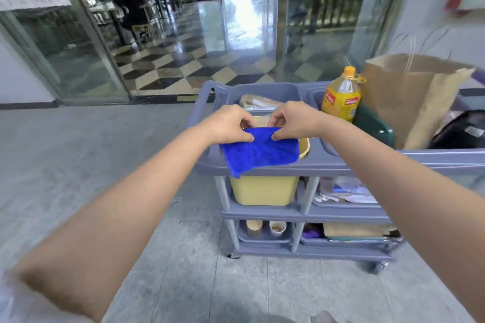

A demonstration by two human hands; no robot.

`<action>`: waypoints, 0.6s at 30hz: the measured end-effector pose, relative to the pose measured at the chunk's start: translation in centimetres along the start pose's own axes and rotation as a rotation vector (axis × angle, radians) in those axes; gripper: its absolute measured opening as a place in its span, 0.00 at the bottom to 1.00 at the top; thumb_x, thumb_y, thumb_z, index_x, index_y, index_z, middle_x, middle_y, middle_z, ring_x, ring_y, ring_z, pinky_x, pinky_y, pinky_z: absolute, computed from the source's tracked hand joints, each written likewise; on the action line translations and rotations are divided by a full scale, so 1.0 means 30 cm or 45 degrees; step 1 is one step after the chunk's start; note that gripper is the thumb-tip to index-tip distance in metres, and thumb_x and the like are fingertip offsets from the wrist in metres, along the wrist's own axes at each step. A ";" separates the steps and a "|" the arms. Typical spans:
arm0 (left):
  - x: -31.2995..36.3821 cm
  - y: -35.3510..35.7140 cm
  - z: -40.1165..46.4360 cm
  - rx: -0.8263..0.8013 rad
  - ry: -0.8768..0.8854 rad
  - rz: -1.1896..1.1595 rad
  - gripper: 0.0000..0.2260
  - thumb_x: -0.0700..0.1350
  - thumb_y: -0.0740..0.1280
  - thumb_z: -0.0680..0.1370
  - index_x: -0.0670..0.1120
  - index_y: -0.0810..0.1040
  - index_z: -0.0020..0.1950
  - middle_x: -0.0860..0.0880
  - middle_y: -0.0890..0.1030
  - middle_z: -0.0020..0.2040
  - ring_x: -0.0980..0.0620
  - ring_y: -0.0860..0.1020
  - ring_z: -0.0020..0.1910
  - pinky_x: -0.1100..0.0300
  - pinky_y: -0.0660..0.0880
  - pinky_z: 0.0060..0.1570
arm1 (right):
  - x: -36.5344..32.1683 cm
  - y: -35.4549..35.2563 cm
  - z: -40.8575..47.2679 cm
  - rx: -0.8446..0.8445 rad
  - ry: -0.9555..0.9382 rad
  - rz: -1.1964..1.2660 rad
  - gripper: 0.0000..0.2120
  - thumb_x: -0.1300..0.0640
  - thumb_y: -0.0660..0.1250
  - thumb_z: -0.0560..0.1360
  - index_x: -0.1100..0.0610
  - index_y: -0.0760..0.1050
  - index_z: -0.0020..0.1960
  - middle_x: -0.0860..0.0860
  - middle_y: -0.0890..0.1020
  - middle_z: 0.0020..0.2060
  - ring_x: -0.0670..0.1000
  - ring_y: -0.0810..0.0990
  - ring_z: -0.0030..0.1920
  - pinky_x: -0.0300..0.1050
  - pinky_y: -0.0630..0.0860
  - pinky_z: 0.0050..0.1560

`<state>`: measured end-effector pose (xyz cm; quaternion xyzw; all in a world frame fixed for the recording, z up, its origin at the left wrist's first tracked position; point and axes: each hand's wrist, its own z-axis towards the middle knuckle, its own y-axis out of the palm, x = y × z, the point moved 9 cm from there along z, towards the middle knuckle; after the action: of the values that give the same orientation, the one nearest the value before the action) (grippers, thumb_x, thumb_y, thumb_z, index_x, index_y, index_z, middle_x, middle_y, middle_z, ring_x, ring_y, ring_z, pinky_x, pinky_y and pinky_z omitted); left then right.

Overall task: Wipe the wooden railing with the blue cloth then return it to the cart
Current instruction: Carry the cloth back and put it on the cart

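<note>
The blue cloth (258, 152) is folded and drapes over the near rim of the grey cart (341, 162), above a yellow bin (262, 190). My left hand (228, 123) pinches the cloth's upper edge on the left. My right hand (291, 120) pinches the same edge on the right, a little apart from the left. A dark wooden railing (328, 5) shows behind the glass at the far right.
On the cart's top stand a yellow bottle (341, 97), a brown paper bag (412, 97) and a black bag (462, 131). Lower shelves hold cups and papers. Glass doors (78, 34) stand ahead; a person (128, 5) sits at a table far left.
</note>
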<state>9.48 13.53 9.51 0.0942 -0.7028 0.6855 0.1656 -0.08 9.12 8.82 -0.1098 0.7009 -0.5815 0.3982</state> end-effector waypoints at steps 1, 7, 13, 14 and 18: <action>0.025 0.016 0.033 -0.016 0.031 -0.010 0.09 0.41 0.70 0.71 0.43 0.82 0.51 0.47 0.84 0.50 0.51 0.79 0.49 0.59 0.75 0.52 | 0.037 -0.013 -0.011 0.007 0.029 0.001 0.06 0.58 0.70 0.67 0.56 0.80 0.44 0.48 0.78 0.37 0.48 0.75 0.40 0.38 0.69 0.37; 0.172 0.083 0.225 -0.098 0.189 -0.011 0.08 0.41 0.70 0.71 0.45 0.82 0.49 0.48 0.83 0.50 0.52 0.79 0.49 0.58 0.76 0.52 | 0.250 -0.093 -0.053 0.060 0.174 0.020 0.07 0.58 0.70 0.68 0.59 0.79 0.44 0.48 0.78 0.36 0.50 0.77 0.41 0.40 0.73 0.38; 0.324 0.114 0.398 -0.148 0.343 -0.034 0.08 0.41 0.69 0.70 0.47 0.83 0.49 0.50 0.84 0.49 0.53 0.79 0.47 0.55 0.77 0.53 | 0.433 -0.205 -0.093 0.146 0.295 0.015 0.04 0.59 0.70 0.68 0.56 0.80 0.43 0.48 0.79 0.36 0.49 0.77 0.41 0.44 0.75 0.43; 0.343 0.117 0.421 -0.154 0.364 -0.039 0.08 0.41 0.69 0.71 0.47 0.83 0.49 0.50 0.84 0.49 0.54 0.79 0.47 0.56 0.77 0.53 | 0.457 -0.222 -0.093 0.149 0.320 0.004 0.04 0.58 0.70 0.68 0.55 0.79 0.43 0.48 0.79 0.37 0.49 0.76 0.41 0.42 0.74 0.42; 0.373 0.132 0.505 -0.188 0.414 -0.092 0.08 0.41 0.68 0.71 0.46 0.82 0.50 0.50 0.83 0.49 0.53 0.79 0.48 0.56 0.77 0.51 | 0.534 -0.269 -0.075 0.178 0.391 -0.025 0.05 0.58 0.70 0.68 0.56 0.80 0.44 0.48 0.79 0.37 0.48 0.76 0.41 0.35 0.70 0.36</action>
<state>-3.90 -0.32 9.79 -0.0051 -0.7112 0.6319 0.3079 -14.65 -1.54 9.23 0.0015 0.7102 -0.6425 0.2876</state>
